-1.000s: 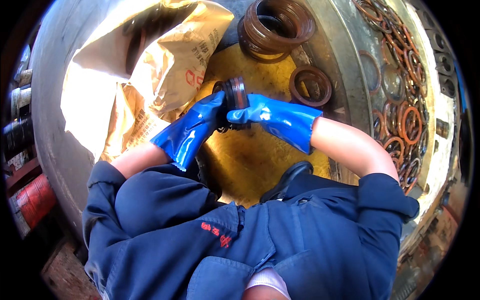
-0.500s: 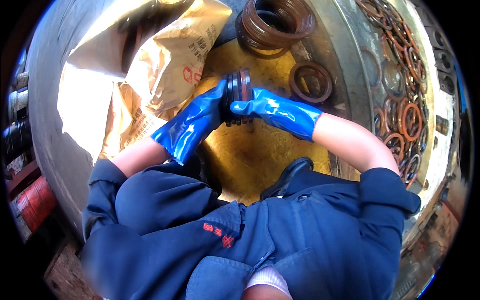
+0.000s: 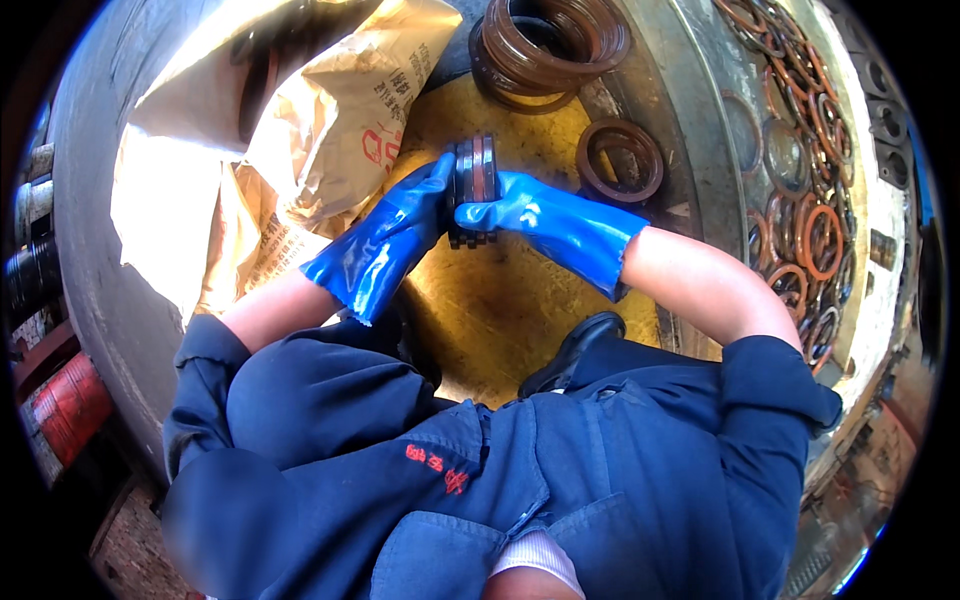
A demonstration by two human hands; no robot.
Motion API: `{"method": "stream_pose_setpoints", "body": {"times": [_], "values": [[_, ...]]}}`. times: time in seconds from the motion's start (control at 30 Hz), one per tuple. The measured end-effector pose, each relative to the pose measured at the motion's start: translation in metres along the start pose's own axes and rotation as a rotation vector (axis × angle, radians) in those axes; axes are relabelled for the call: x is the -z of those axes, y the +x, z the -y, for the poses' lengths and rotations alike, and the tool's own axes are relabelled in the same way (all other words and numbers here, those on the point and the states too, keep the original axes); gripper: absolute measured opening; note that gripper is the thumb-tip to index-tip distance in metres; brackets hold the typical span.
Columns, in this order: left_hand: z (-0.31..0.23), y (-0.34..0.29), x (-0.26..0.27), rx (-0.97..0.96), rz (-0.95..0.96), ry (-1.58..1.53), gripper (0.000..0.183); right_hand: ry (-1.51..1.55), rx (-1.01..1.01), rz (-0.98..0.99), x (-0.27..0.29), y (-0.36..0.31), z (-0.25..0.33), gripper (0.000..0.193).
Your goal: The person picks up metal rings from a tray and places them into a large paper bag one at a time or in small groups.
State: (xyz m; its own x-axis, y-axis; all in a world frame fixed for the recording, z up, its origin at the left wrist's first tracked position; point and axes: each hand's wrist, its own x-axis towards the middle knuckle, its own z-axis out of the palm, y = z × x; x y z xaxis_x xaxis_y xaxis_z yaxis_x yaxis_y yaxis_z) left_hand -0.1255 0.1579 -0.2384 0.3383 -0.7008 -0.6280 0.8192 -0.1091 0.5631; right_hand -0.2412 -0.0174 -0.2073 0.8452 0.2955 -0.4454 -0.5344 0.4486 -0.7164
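Between my two blue-gloved hands is a short stack of rings, dark except for a reddish-brown band, standing on edge above the yellow floor. My left hand is closed on the left face of the stack, its thumb near the top edge. From the right, my right hand grips the other face, with the thumb laid across the front. The fingers behind the stack are hidden. Beyond my right hand lies a short pile of brown rings. A taller stack of brown rings stands farther off.
A large crumpled brown paper sack gapes at the left, with something dark inside. Many loose rings lie along the curved ledge at the right. My dark shoe rests on the yellow floor.
The held rings have turned slightly, so the reddish-brown band shows wider. Both hands have shifted a little, still gripping the stack.
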Motion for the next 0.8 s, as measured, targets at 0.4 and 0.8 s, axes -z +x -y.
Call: {"method": "stream_pose_setpoints", "body": {"times": [0.4, 0.8], "values": [[-0.023, -0.028, -0.021, 0.060, 0.076, 0.214, 0.056, 0.022, 0.036, -0.162, -0.004, -0.012, 0.002, 0.024], [-0.018, -0.017, -0.002, 0.078, 0.130, 0.197, 0.048, -1.067, -0.368, -0.309, -0.032, -0.117, 0.149, 0.037]]}}
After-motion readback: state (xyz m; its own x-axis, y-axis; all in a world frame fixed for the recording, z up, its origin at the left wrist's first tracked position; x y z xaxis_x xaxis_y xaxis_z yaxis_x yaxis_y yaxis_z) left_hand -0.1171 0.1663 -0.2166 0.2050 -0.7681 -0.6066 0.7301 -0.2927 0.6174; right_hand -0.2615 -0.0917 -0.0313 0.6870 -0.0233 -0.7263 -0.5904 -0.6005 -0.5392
